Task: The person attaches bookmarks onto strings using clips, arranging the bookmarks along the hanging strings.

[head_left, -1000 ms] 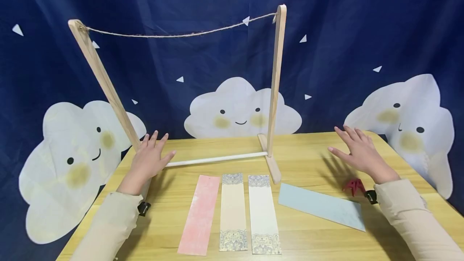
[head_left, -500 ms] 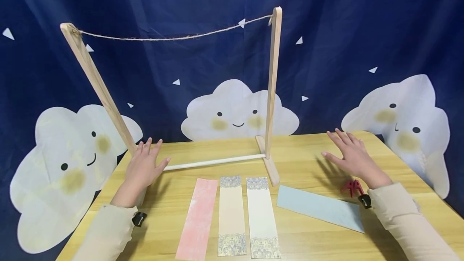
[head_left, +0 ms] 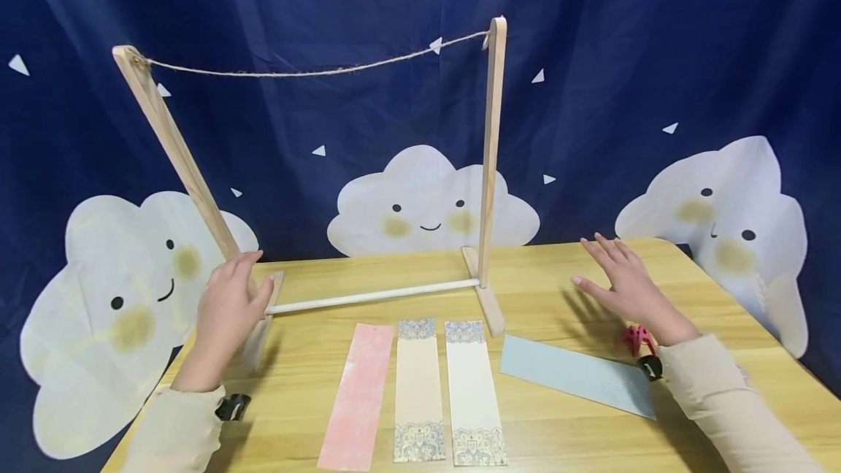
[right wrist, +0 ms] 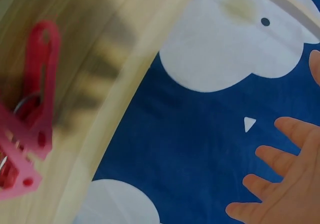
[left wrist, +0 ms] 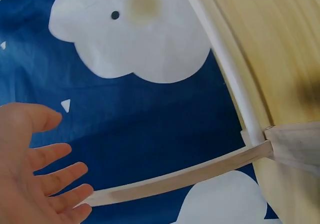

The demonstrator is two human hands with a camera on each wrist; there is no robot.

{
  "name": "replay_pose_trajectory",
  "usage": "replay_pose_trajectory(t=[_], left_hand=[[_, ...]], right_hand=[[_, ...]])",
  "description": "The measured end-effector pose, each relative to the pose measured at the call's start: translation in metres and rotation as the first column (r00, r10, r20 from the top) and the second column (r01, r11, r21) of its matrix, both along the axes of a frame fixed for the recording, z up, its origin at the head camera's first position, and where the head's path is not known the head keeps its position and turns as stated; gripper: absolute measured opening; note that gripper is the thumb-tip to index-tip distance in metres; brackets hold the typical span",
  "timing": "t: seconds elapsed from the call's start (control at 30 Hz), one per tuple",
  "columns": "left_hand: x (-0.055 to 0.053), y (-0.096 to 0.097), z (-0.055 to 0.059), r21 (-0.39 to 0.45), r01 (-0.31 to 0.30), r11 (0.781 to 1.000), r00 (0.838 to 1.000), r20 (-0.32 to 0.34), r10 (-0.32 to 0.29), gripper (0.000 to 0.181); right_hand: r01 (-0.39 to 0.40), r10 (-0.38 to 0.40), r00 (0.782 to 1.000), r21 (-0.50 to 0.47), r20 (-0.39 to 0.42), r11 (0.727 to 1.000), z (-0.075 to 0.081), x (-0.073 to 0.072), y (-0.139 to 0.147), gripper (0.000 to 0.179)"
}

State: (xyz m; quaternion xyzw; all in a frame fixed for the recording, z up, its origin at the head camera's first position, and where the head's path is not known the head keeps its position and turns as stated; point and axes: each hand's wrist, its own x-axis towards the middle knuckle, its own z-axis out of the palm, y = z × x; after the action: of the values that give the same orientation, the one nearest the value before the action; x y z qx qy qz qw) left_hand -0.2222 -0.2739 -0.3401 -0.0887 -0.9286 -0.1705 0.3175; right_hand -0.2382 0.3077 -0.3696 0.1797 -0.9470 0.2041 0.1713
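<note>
My left hand (head_left: 228, 305) is at the foot of a wooden frame's left post (head_left: 177, 144), overlapping it in the head view. In the left wrist view its fingers (left wrist: 57, 176) are spread, with nothing between them. Out to the right, my right hand (head_left: 631, 287) hovers over the table, fingers extended and holding nothing. Red plastic clips (head_left: 637, 340) lie below that wrist and show large in the right wrist view. Side by side in front of the frame are a pink strip (head_left: 357, 396), a beige strip (head_left: 419, 382) and a white strip (head_left: 473, 389), the latter two with patterned ends.
A light blue strip (head_left: 574, 374) lies slantwise at the right. Twine (head_left: 282, 74) sags between the tops of the posts, and a white rod (head_left: 374, 297) joins their feet. Behind the wooden table (head_left: 552, 283) hangs a dark blue curtain (head_left: 368, 6) with printed clouds.
My left hand has moved left and a little down, uncovering the rod's left end and the left foot. My right hand has drifted slightly left. The strips lie as before.
</note>
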Motion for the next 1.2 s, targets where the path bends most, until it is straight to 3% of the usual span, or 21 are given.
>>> replay_pose_trajectory(t=[0.17,0.3,0.47,0.6,0.7,0.8,0.93,1.2], left_hand=[[0.002,-0.007,0.002,0.118,-0.009,0.993,0.994,-0.109,0.022,0.038],[-0.002,-0.012,-0.001,0.215,-0.004,0.977,0.976,-0.212,0.050,0.041],[-0.008,-0.017,-0.007,0.288,-0.022,0.957,0.952,-0.286,0.108,0.049],[-0.010,-0.022,-0.010,0.382,-0.073,0.921,0.945,-0.269,0.187,0.056],[-0.013,-0.026,-0.012,0.451,-0.103,0.887,0.951,-0.216,0.220,0.063],[-0.017,-0.029,-0.015,0.493,-0.099,0.865,0.956,-0.193,0.220,0.067],[-0.022,-0.030,-0.018,0.522,-0.068,0.850,0.956,-0.209,0.205,0.067],[-0.028,-0.032,-0.022,0.585,-0.050,0.810,0.952,-0.218,0.216,0.062]], right_hand=[[-0.024,0.024,1.000,-0.033,0.005,0.999,0.001,-0.001,-0.011,0.071],[-0.049,0.051,0.998,-0.065,0.029,0.997,0.002,-0.002,-0.018,0.073],[-0.093,0.095,0.995,-0.127,0.008,0.988,0.003,-0.006,-0.029,0.072],[-0.114,0.111,0.994,-0.169,-0.022,0.979,0.004,-0.010,-0.041,0.070],[-0.099,0.093,0.995,-0.201,-0.040,0.975,0.007,-0.012,-0.053,0.068],[-0.073,0.058,0.996,-0.250,-0.068,0.965,0.009,-0.014,-0.063,0.065],[-0.052,0.028,0.997,-0.353,-0.074,0.934,0.007,-0.019,-0.074,0.063],[-0.023,0.043,0.999,-0.503,0.029,0.864,0.005,-0.032,-0.094,0.066]])
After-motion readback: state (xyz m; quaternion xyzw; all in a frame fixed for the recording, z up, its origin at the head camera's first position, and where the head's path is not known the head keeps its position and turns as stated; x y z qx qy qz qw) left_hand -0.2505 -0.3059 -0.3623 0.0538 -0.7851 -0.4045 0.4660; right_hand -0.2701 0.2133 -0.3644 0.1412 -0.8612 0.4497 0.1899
